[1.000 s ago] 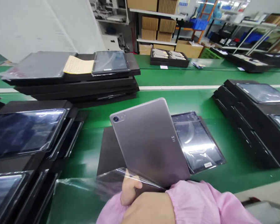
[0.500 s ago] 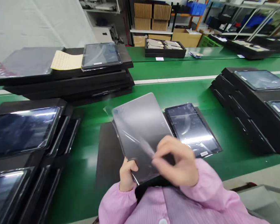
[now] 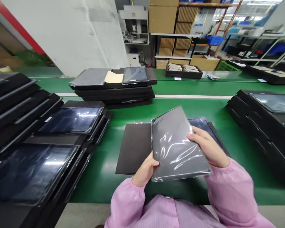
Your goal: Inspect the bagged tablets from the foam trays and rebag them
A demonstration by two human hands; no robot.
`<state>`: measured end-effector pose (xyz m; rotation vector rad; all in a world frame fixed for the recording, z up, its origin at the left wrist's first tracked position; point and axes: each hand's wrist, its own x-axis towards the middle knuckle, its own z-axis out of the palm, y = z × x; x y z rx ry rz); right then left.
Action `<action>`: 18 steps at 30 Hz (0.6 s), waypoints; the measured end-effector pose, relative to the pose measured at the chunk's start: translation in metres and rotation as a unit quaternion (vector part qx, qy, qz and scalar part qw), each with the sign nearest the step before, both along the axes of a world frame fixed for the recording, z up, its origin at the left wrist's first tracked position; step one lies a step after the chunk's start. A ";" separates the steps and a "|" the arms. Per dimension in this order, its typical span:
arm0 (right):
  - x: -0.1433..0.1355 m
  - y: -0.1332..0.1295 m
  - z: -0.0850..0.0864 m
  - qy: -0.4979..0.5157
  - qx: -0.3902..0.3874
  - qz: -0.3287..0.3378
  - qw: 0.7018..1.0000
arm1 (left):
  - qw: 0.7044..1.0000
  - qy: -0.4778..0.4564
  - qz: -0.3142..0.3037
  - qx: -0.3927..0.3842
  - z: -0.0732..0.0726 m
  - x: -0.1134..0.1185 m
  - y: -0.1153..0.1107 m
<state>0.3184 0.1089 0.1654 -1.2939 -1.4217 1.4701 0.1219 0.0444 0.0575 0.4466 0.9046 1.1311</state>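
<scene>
A tablet point(image 3: 178, 145), its upward face dark grey under wrinkled, shiny clear film, is tilted between my two hands above the bench. My left hand point(image 3: 144, 169) grips its lower left edge, thumb on top. My right hand point(image 3: 209, 145) is closed on its right edge, thumb lying on the film. Fingers beneath the tablet are hidden. Below it and to the left lies a dark flat sheet point(image 3: 133, 147). A second tablet point(image 3: 201, 125) lies behind, mostly covered by the held one and my right hand.
Black trays holding tablets are stacked at left point(image 3: 71, 120) and right point(image 3: 273, 104). Another stack point(image 3: 114, 95) stands behind, with a yellowish label sheet point(image 3: 114, 77) on top. A black box point(image 3: 184, 71) of small parts sits at the back of the green bench point(image 3: 130, 115).
My right hand has gone from pinching lifted film to gripping the tablet's right edge. The film now covers the upward face, and the camera mark no longer shows. The view has shifted left and up.
</scene>
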 end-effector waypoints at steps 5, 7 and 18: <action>-0.029 -0.009 0.032 -0.292 0.183 0.011 0.939 | 0.988 0.071 0.028 0.132 0.014 0.001 -0.004; -0.051 -0.016 0.032 -0.375 0.211 0.041 0.902 | 0.986 0.047 0.029 0.156 0.022 -0.002 -0.007; 0.059 0.011 0.008 -0.296 0.136 -0.149 0.934 | 0.947 0.229 0.201 -0.103 0.025 -0.053 -0.014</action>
